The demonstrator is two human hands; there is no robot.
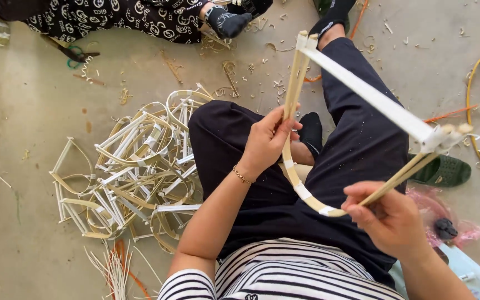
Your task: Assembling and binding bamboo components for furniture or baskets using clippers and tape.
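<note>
Head view: your left hand [265,139] is closed around the left side of the bamboo frame [306,191], thumb up along the strip, fingers wrapped behind. Your right hand [387,216] pinches the frame's lower right strips, fingers curled shut on them. The frame sits over your lap, its white-wrapped bar [370,97] running from the top corner down to the taped right corner. The curved bottom strip with white tape bands hangs between both hands.

Keep the left grip firm near the bend and hold the right pinch close to the taped corner so the strips don't spring apart.

A pile of finished frames [134,172] lies on the floor [23,100] just left of your knee. Another person's patterned trouser leg [118,16] is at the top, well apart.
</note>
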